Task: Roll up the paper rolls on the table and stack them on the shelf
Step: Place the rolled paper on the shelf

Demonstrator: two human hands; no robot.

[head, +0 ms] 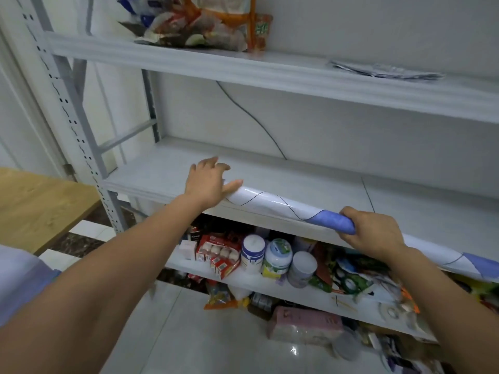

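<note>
- White glossy paper roll, blue-patched and thinly black-lined, held level at the front lip of the middle shelf, resting on or just above that edge; contact hard to tell.
- Right hand wrapped around the roll from above, fingers curled over a blue patch, closed firmly on it; more of the roll running on past this grip toward the frame's right edge.
- Left hand at the roll's far-left end, fingers spread, thumb lying along the tube, palm steadying rather than clamping.
- Step in hand, by judgement: rolling finished for this one, placing on the shelf under way.
- Next move likely calls for pushing the roll away from both grips, deeper onto the board, keeping it parallel to the edge, then letting go with both hands at once so nothing unrolls or tips off.
- Beyond the grips: bare pale-grey board, a dark cable hanging down the back wall.
- Below the grips: crowded lower shelf with tubs and small red boxes, glossy tiled floor.
- Left of the left grip: perforated grey upright, corner of a wooden table.
- Above: snack bags on the top shelf.
</note>
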